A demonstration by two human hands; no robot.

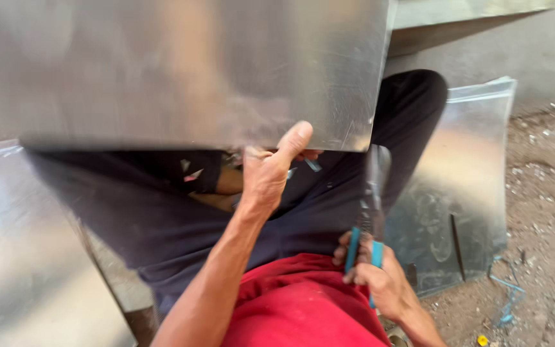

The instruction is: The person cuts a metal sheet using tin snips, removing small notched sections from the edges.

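- My right hand (380, 283) is clenched around the blue handles of metal snips (369, 222), low by my right hip, blades pointing up and away from me.
- My left hand (271, 170) pinches the near edge of a large metal sheet (175, 71), thumb pressed up on its face.
- The sheet lies across my lap, long axis left to right; its near right corner sits just above the snip tips.
- More sheets (464, 193) rest on the dusty ground beyond my right knee.
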